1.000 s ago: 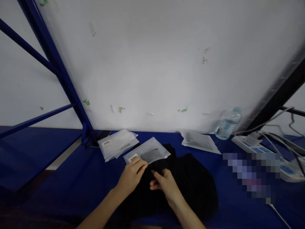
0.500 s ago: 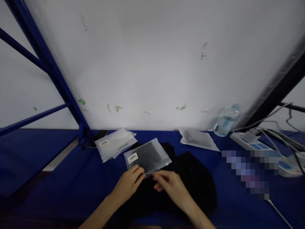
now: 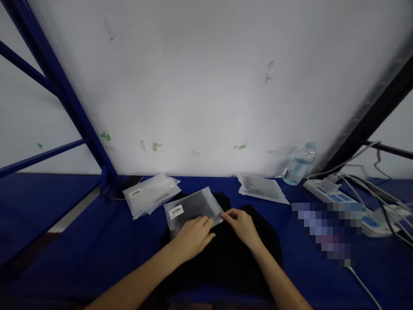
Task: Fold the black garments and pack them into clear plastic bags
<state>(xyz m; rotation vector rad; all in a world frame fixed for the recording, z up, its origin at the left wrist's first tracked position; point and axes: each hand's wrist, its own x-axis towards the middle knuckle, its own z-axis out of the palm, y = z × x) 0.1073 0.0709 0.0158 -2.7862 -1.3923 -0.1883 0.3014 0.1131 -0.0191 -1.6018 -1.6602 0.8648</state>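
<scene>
Both hands work just below centre of the frame, over a black garment (image 3: 232,262) spread on the blue counter (image 3: 80,241). A frosted zip bag (image 3: 193,207) w/ a small barcode label (image 3: 176,211) lies tilted on the garment's upper left part, dark contents showing through it.

Left hand (image 3: 193,236) rests flat on the bag's lower edge, fingers spread & pressing down; grip is not clenched, palm-down on the plastic. Right hand (image 3: 241,224) sits just right of it, thumb & fingertips pinching the bag's lower right corner, so grip is grasping the bag at the zip end. The 2 hands are near each other but apart.

Left of the bag, a small stack of similar bags (image 3: 150,194) lies on the counter, touching or nearly touching a dark phone-like slab (image 3: 124,192) by the blue rack post (image 3: 80,116). Another flat bag (image 3: 263,188) lies right of centre, against the white wall board (image 3: 206,86). A clear water bottle (image 3: 298,164) stands beside it. Far right: a white power strip (image 3: 342,199) w/ several cables (image 3: 380,193); a pixelated patch covers part of the counter below it
</scene>
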